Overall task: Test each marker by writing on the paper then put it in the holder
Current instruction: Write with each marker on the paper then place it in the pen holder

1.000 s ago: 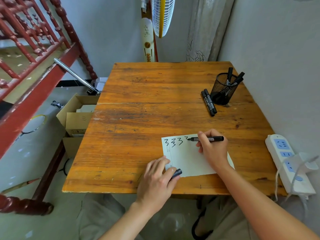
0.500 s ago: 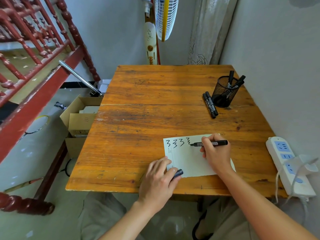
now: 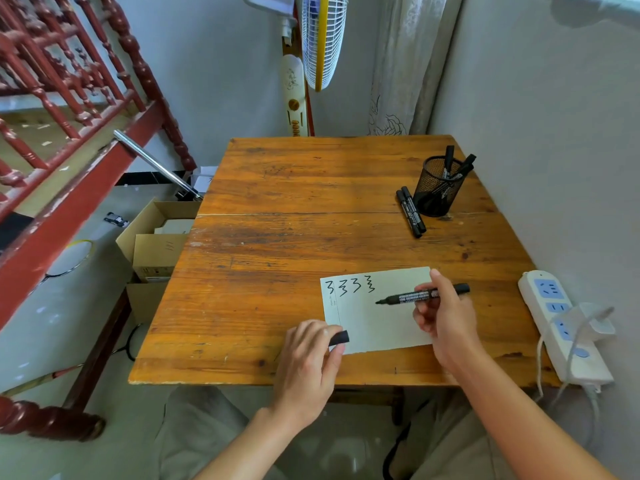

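Note:
A pale sheet of paper (image 3: 381, 323) lies near the front edge of the wooden table (image 3: 294, 244), with several black squiggles along its top left. My right hand (image 3: 445, 313) holds an uncapped black marker (image 3: 408, 297) level above the paper, tip pointing left and lifted off the sheet. My left hand (image 3: 308, 362) rests at the paper's lower left corner and pinches the marker's black cap (image 3: 339, 338). A black mesh holder (image 3: 437, 192) with markers standing in it is at the back right. Two capped black markers (image 3: 411, 211) lie just left of the holder.
A white power strip (image 3: 554, 313) with a plugged cable hangs over the table's right edge beside the wall. Cardboard boxes (image 3: 156, 244) sit on the floor at the left. A red wooden railing (image 3: 69, 98) and a standing fan (image 3: 320, 39) are behind the table.
My right hand finished the fourth squiggle and lifted the marker off the paper, drawing it to the right and down. My left hand shifted a little, showing more of the cap.

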`<state>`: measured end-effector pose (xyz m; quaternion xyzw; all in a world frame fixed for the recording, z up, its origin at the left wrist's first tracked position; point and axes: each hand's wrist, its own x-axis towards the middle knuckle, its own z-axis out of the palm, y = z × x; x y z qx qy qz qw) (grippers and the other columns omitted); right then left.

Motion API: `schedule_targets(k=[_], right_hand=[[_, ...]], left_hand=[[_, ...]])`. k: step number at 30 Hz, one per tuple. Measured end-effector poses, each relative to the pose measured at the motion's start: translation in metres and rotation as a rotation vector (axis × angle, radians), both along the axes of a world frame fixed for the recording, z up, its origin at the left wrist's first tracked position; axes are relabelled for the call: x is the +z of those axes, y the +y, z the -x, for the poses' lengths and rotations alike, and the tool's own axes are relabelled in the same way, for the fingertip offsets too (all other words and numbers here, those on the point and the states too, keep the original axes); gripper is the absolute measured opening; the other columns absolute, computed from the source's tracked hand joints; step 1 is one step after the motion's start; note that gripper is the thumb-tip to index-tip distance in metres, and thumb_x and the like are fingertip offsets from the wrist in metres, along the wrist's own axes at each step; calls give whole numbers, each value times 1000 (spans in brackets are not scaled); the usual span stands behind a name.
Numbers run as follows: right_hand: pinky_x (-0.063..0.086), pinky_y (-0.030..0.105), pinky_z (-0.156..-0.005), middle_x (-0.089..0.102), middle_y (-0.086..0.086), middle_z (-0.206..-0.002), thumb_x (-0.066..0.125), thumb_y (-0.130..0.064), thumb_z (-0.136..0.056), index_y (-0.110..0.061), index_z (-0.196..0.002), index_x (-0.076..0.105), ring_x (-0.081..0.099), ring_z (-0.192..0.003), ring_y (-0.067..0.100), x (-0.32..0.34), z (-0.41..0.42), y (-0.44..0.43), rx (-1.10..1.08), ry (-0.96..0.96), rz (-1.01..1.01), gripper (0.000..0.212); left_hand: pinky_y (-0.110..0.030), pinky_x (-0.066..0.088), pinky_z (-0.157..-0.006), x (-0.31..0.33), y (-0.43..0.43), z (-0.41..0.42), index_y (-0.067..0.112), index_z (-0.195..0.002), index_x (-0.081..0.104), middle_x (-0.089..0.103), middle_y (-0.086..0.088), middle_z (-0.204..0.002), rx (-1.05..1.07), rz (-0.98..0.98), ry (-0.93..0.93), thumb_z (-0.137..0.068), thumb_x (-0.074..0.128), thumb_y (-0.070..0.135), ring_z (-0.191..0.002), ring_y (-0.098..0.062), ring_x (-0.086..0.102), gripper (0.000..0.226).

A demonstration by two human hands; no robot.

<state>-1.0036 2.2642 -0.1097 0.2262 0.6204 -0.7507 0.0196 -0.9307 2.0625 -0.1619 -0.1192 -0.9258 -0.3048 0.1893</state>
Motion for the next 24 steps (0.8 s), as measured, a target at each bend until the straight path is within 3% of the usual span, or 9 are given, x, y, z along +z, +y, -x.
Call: schedule_targets(k=[7,19,24], right_hand=[[35,19,-38,47,-3,-43,52,-29,-97,-11,-75,53,42,-40,13,4,-43,-15,12,-49,34,29],[40,20,-41,50,3,-49,50,-31,-98,-8,-75,56,46,-42,12,-4,-53,-30,130,-22,-95,33],[35,19,-39,47,-1,-46,46,-28,-100,-9,-71,53,44,-38,8,-7,-58,-38,104,-12,-124,35]], left_hand=[[-20,35,-80,-3,9,-17,17,-109,55,59,3,-97,-24,-42,2,-97,41,33,-91,-9,46,25],[-22,38,-77,2,15,-17,16,-108,57,61,4,-93,-73,-45,34,-96,45,33,-90,-7,47,25],[-11,39,-75,2,19,-18,15,-110,55,64,2,-90,-117,-147,-6,-95,48,27,-83,-5,54,20]])
